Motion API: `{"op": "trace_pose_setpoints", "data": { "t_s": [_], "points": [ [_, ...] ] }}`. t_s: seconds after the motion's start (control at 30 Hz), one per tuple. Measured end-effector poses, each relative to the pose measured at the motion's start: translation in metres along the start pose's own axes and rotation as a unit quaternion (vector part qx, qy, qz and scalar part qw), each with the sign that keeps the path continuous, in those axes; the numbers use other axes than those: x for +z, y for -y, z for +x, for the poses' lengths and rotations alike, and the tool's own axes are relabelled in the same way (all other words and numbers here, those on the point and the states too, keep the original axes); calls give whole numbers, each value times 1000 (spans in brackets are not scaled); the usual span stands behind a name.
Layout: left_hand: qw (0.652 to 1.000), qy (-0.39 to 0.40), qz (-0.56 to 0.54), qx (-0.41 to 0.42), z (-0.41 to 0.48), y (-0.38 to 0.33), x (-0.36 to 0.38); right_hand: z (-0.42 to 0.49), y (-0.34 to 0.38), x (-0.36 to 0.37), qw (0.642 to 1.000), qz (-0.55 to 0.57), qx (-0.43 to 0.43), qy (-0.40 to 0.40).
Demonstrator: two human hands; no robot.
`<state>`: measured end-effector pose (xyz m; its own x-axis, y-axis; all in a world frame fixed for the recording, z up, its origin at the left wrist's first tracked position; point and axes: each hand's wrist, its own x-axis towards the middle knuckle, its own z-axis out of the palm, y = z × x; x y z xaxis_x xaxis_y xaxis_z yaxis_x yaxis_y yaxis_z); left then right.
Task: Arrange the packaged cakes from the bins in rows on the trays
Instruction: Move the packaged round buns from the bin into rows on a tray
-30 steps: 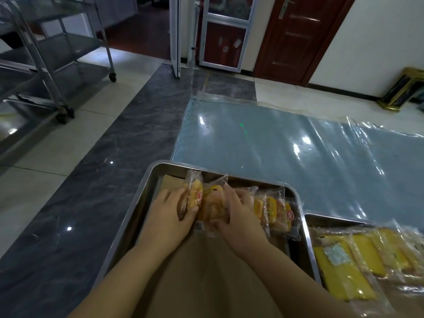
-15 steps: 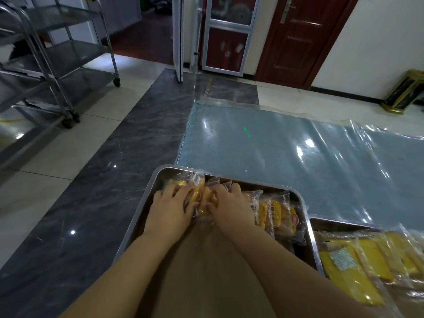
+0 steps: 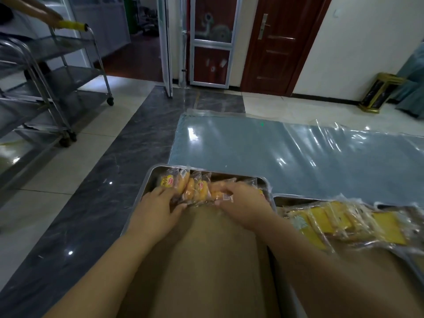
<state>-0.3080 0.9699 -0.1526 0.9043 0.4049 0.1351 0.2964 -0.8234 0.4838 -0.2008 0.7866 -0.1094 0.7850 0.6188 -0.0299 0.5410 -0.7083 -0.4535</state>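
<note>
A steel tray (image 3: 148, 180) lined with brown paper lies in front of me. Several packaged orange cakes (image 3: 192, 188) stand in a tight row along its far edge. My left hand (image 3: 158, 212) rests on the left part of the row, fingers laid over the packs and thumb against their near side. My right hand (image 3: 243, 203) pinches the wrapper of a packaged cake (image 3: 218, 191) at the right end of the visible row. What lies under that hand is hidden. A second tray (image 3: 289, 199) to the right holds a loose heap of yellow packaged cakes (image 3: 339, 222).
A blue mat under clear plastic film (image 3: 286, 152) spreads beyond the trays. A steel trolley (image 3: 57, 88) stands at the left; another person's hand (image 3: 49, 17) holds its yellow handle (image 3: 72, 25). Doors and a gold-and-black stand (image 3: 378, 92) line the far wall.
My hands have moved apart along the row. The cakes now stand packed against the tray's far left corner. The view has tilted up, bringing the other person's hand into sight.
</note>
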Motion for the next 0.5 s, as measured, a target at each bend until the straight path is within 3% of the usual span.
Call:
{"op": "trace_pose_setpoints", "data": {
  "t_s": [0.5],
  "points": [
    [984,-19,29,173,-119,-191,-41,-210,-81,-152,987,-161,-24,-20]
  ]
}}
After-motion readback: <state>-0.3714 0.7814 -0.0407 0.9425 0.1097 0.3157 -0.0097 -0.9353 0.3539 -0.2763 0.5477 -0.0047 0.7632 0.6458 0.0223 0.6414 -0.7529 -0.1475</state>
